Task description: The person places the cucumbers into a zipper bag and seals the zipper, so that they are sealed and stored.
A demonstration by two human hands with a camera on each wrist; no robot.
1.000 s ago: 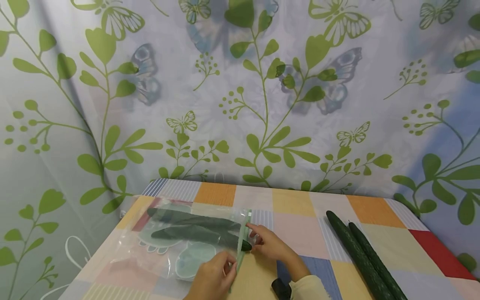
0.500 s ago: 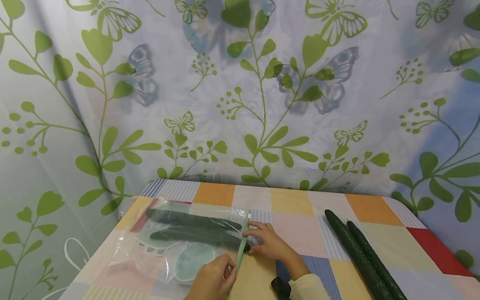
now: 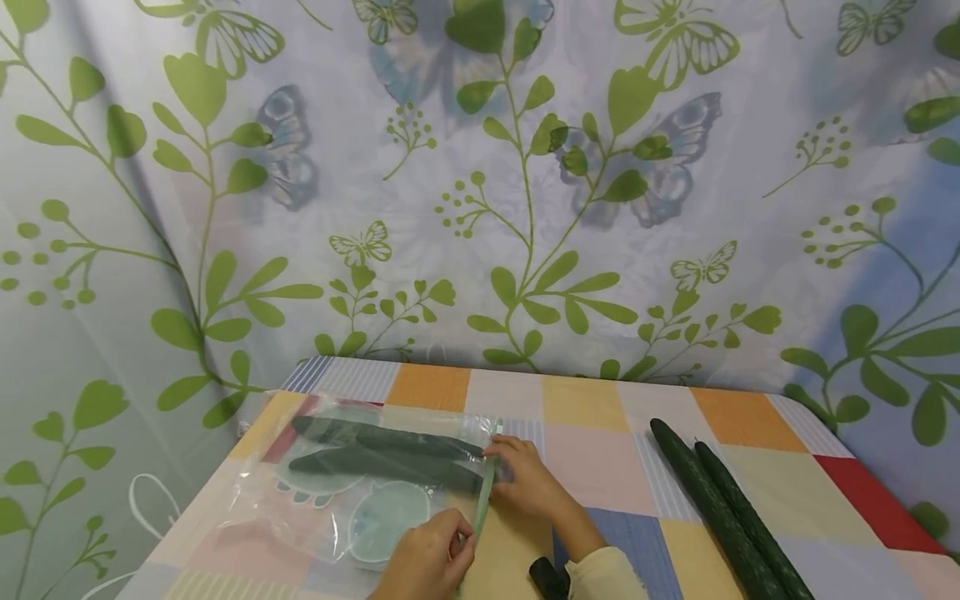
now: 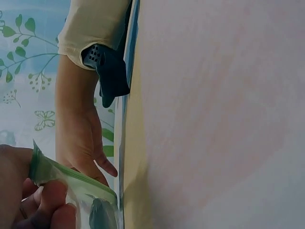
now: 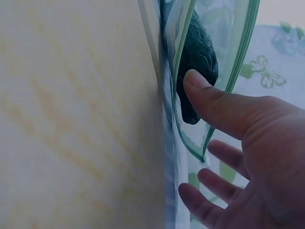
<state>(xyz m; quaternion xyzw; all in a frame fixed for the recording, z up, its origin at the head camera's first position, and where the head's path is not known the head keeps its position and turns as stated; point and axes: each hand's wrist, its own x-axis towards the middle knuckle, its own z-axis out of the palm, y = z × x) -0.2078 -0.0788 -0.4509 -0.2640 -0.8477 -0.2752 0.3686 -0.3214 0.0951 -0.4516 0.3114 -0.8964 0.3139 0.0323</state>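
Backdrop: leaf-and-butterfly curtain behind a chequered worktop (image 3: 585, 404).
Bag: clear zip bag (image 3: 352, 483) lies flat at left, two cucumbers (image 3: 390, 454) inside.
Left hand (image 3: 427, 562): pinches the green zip edge.
Right hand (image 3: 528, 483): fingers relaxed, thumb (image 5: 209, 100) pressing a cucumber tip inward.
Tip: seat tips fully inside before sealing.
Nearby: two loose cucumbers (image 3: 723, 512) at right.
Writing: none legible.

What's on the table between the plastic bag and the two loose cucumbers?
In the head view, only the right hand at the bag mouth; beyond it, bare checked tablecloth up to the loose cucumbers.
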